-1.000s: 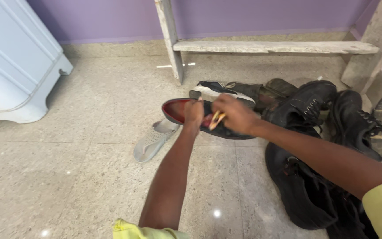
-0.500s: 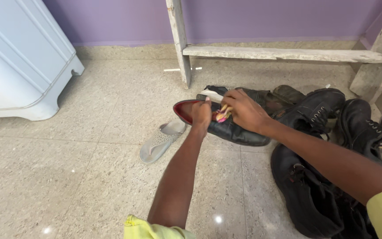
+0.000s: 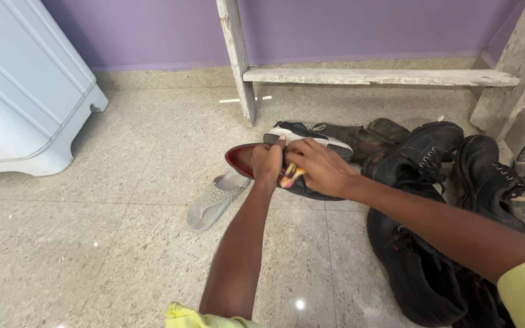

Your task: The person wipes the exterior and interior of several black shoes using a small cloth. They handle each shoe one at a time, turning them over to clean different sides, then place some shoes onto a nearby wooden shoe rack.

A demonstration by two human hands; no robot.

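Observation:
A black shoe with a red lining (image 3: 241, 158) lies on the speckled floor in front of me. My left hand (image 3: 267, 163) grips the shoe at its opening. My right hand (image 3: 317, 167) presses against the shoe beside the left hand and pinches a small pink and yellow thing (image 3: 288, 175), a cloth or brush, between its fingers. Most of the shoe's upper is hidden under both hands.
A grey sandal (image 3: 215, 200) lies left of the shoe. A black and white sneaker (image 3: 308, 133) and several black boots (image 3: 417, 152) are piled to the right. A worn wooden frame (image 3: 372, 76) stands by the purple wall; a white cabinet (image 3: 25, 91) is at left.
My right hand has drawn back along the shoe toward my left hand, so both now meet over its opening. The camera view has shifted slightly.

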